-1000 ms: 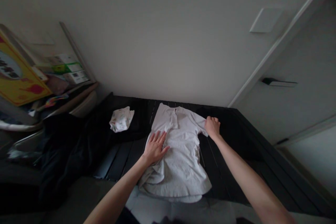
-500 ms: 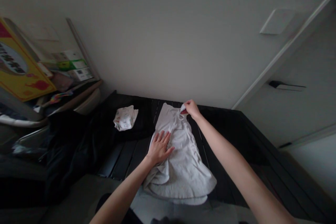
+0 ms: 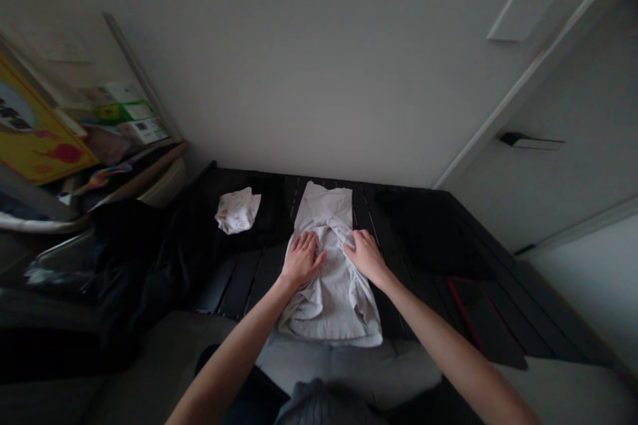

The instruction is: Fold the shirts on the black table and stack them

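Observation:
A pale grey-white garment [image 3: 336, 302] lies lengthwise on the black slatted surface, its sides folded inward and its cloth wrinkled. Its kind is not certain, though it looks like a shirt. My left hand [image 3: 300, 262] rests flat on its left side, fingers stretched out and thumb apart. On the right edge lies my right hand [image 3: 367, 257], thumb spread from the fingers and pressing the cloth at mid-length. The far end of the garment extends beyond both hands toward the wall.
A small folded white printed cloth [image 3: 238, 210] sits on dark fabric at the left. Black cloth [image 3: 423, 229] lies to the right, near a dark flat item with a red edge [image 3: 486, 319]. A yellow box [image 3: 44, 129] stands among clutter at far left.
My right hand has let go of the garment's far right corner and come down its right edge nearer me. The right side is now folded inward, making the garment narrower. My left hand stays on it.

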Demonstrator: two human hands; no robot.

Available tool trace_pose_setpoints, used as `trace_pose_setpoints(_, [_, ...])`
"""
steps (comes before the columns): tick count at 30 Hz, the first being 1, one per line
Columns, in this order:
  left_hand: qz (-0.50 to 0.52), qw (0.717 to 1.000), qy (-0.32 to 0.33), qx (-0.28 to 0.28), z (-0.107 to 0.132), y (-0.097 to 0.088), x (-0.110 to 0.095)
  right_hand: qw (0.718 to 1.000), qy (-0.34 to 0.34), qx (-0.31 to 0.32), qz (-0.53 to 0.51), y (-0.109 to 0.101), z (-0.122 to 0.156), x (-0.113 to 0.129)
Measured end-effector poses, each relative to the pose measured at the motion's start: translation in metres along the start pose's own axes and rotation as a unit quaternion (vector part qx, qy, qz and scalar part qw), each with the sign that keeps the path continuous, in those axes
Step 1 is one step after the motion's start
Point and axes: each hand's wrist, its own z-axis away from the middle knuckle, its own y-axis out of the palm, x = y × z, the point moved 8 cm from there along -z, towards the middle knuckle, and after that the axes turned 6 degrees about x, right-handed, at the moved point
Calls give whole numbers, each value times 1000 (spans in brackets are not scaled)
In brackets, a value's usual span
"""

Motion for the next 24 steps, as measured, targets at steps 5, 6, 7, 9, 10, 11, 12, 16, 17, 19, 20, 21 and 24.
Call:
trace_pose_setpoints(5, [21,999,-19,-14,6,-14,-3,987,-23,-35,153,3,92,28])
trace_pose_setpoints(6, [27,999,-21,-17,10,-18,-4,984,-24,-34,170,6,105,32])
trace_pose_setpoints(7, [33,999,-20,-20,16,-23,-5,982,-26,-28,185,9,116,34])
trace_pose_setpoints(9, [48,999,-8,-21,32,-31,-9,979,-39,-9,202,13,130,37])
trace_pose_setpoints(10, [56,998,2,-19,41,-34,-11,978,-50,1,202,13,133,39])
trace_pose_setpoints(11, [64,998,12,-13,51,-36,-14,979,-63,9,196,12,135,43])
trace_pose_setpoints(12, [69,997,21,-5,61,-37,-16,980,-75,10,184,8,135,47])
trace_pose_setpoints(16, [58,996,52,43,97,-37,-28,985,-144,-9,95,-5,136,73])
trace_pose_setpoints(17, [52,995,61,54,105,-37,-30,982,-171,0,77,-3,138,80])
trace_pose_setpoints(19, [44,993,82,72,119,-40,-33,973,-221,53,53,8,143,87])
trace_pose_setpoints(20, [41,992,92,83,126,-41,-33,966,-238,86,43,14,147,87])
trace_pose_setpoints(21, [37,990,101,96,132,-42,-32,961,-250,118,31,18,150,84])
trace_pose_setpoints(24, [15,983,117,142,148,-41,-25,949,-268,164,-5,15,155,67])
